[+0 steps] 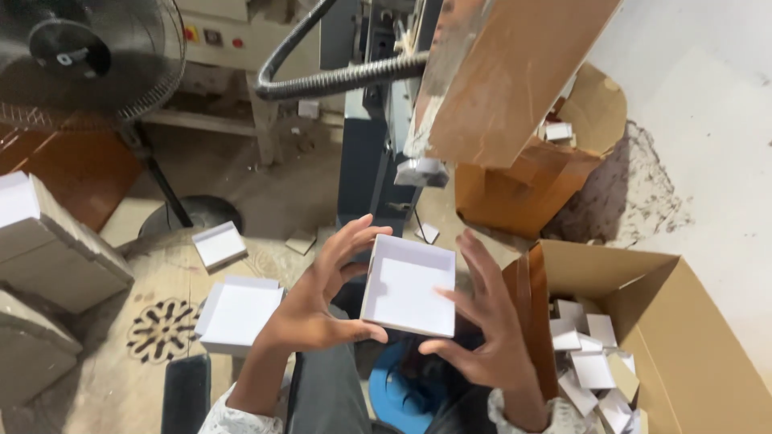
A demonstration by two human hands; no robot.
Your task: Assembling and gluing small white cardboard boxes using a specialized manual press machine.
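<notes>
Head view, the only one I have: both my hands are up in front of the machine (378, 120), with a shallow white tray (408, 285) between them. Left hand (326, 301) grips the tray's left edge, thumb under the near rim and fingers curled over the far corner. Right hand (486, 321) is spread wide, fingers fanned, just beside the tray's right edge; it is motion-blurred, so I cannot tell whether the fingertips touch the card or stand just off it. The tray is tilted toward me, open side up, its four walls standing and its inside bare, so I judge it already formed. Done so far, as I read it: a stack of similar white trays (237, 313) sits on the patterned floor (161, 329) just left of my left wrist, and one more tray (219, 243) lies apart, farther left and back. Grey board stacks (56, 257) stand at far left, which I take for stock not yet used. On the right an open brown carton (683, 321) holds a loose heap of small white pieces (591, 354); whether these are offcuts or parts I cannot say. A second brown carton (523, 193) sits behind it, under a slanted brown board (515, 80). A fan (88, 56) stands upper left, and a ribbed hose (338, 76) runs across the machine. Judging by the board left, much remains.
</notes>
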